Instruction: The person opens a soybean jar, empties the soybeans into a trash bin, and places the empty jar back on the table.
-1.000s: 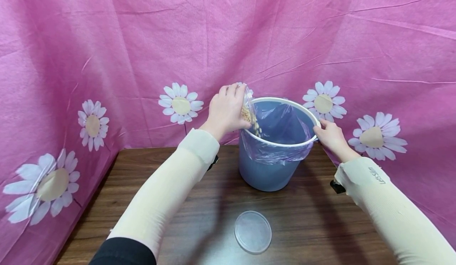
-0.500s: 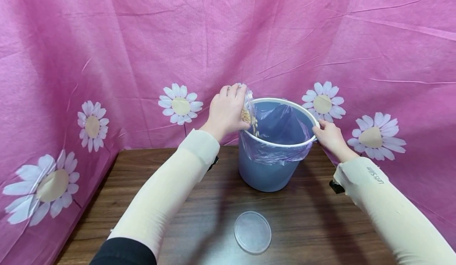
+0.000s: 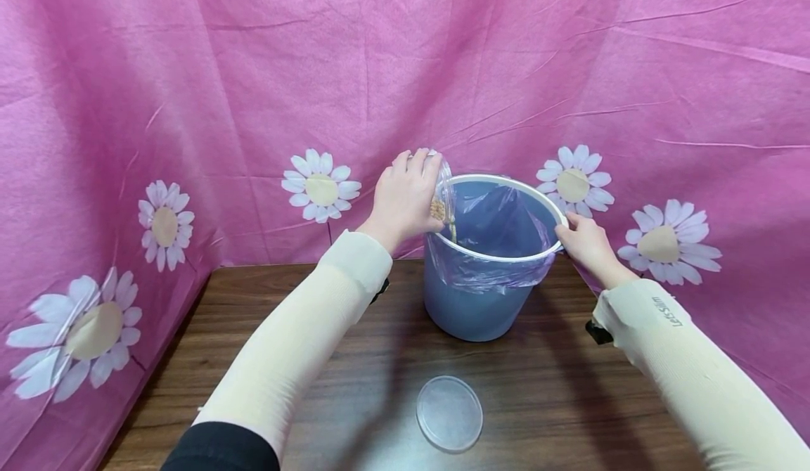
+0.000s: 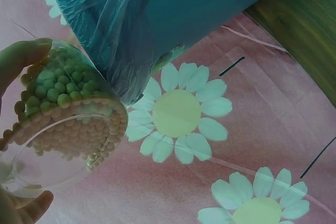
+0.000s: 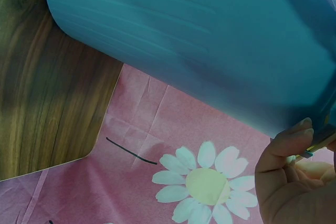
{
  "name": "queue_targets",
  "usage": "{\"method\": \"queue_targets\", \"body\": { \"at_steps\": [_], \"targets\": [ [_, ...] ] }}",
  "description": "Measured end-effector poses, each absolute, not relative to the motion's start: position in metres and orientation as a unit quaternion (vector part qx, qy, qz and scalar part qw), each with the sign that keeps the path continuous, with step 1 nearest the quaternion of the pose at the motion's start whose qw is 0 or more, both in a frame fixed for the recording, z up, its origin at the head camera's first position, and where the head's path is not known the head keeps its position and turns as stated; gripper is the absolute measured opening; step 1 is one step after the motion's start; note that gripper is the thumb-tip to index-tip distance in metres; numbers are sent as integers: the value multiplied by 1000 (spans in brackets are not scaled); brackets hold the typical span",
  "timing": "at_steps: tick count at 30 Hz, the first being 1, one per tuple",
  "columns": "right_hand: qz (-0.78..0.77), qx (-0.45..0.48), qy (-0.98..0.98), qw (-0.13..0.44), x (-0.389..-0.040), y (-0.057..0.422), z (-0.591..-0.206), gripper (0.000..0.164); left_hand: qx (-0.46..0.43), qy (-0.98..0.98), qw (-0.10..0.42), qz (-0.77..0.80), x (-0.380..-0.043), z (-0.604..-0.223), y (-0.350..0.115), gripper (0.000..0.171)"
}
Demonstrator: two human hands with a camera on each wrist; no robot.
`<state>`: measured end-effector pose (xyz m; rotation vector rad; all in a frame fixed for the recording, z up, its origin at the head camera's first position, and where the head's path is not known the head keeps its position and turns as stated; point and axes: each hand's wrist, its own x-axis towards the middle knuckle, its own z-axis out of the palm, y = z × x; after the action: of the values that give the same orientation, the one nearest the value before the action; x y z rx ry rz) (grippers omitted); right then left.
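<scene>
Jar [image 3: 446,179], clear, gripped in left hand [image 3: 407,193], tipped over left rim of bin [image 3: 471,309]. Pellets [image 4: 65,90]: visible patch smaller than a second ago, falling stream thinner. Right hand [image 3: 588,242]: holding bin rim, unmoved. Lid [image 3: 449,413]: likewise.

The head view is looking forward and down, taking in the whole bin [image 3: 476,309] over there. Tilted and much closer, the left wrist view is facing the left hand [image 3: 406,197], the right one the right hand [image 3: 588,244]; both are sharing the bin and flowered cloth [image 3: 253,84].
</scene>
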<state>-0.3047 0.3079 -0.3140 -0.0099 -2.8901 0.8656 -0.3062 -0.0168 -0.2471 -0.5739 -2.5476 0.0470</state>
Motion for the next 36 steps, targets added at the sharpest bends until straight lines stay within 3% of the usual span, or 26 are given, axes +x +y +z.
{"method": "queue_targets", "body": {
  "at_steps": [36],
  "targets": [
    [290,-10,-955,67,-304,307,-315,61,-227,-941,248,45,-306,-249,-18,106]
  ]
}}
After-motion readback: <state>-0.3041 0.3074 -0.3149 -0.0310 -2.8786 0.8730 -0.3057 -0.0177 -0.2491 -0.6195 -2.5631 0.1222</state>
